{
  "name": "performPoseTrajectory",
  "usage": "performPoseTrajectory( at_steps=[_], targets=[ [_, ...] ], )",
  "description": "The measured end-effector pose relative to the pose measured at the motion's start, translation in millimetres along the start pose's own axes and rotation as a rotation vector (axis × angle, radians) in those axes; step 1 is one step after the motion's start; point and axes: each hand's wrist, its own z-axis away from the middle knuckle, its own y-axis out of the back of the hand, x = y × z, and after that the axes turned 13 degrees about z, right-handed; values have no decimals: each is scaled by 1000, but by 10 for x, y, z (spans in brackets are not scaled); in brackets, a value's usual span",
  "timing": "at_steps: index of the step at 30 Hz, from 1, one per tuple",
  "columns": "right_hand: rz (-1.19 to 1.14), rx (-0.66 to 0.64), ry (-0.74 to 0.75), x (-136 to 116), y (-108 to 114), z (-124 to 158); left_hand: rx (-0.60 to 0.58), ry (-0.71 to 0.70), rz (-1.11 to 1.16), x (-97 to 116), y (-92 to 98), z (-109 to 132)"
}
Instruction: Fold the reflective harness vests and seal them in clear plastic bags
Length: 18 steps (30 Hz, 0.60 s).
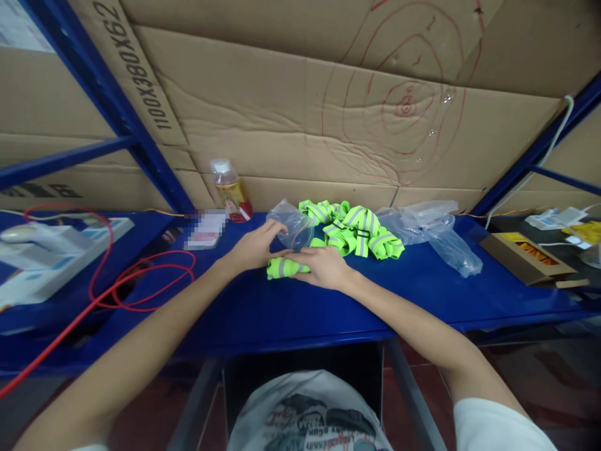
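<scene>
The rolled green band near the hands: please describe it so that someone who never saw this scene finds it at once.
On the blue table, before the cardboard wall, lies a pile of neon green bands. Nearer the person, the right hand holds one rolled band, beside the clear bag in the left hand. Only this one is rolled; the others lie loose.

Soft, even light from overhead keeps the cardboard and blue table bright; shadows are faint. Below the table's edge it turns dim. The clear bag shows slight sheen, the neon roll almost glows. The wide lens bows the shelf posts at both sides; one patch left of centre is pixelated.
</scene>
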Motion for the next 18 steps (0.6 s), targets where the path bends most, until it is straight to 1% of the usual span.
performPoseTrajectory(
  at_steps=[2, 4, 8, 10, 12, 14, 18],
  targets=[
    [-151, 15, -104, 9, 31, 1, 29, 31, -45, -12, -13, 9],
    [-355, 28, -210, 51, 38, -9, 66, 71, -81, 14, -48, 4],
    [-805, 70, -409, 219, 1, -35, 176, 199, -99, 128, -201, -66],
    [-932, 96, -465, 315, -20, -38, 200, 237, -85, 161, -287, -113],
    [-930, 107, -496, 395, -31, -35, 220, 239, -57, 146, -345, -147],
    [-839, 89, -511, 447, -30, -28, 267, 212, -13, 89, -365, -163],
    [-687, -12, -454, 465, -7, -23, 437, 91, 68, -20, -332, -151]
  ],
)
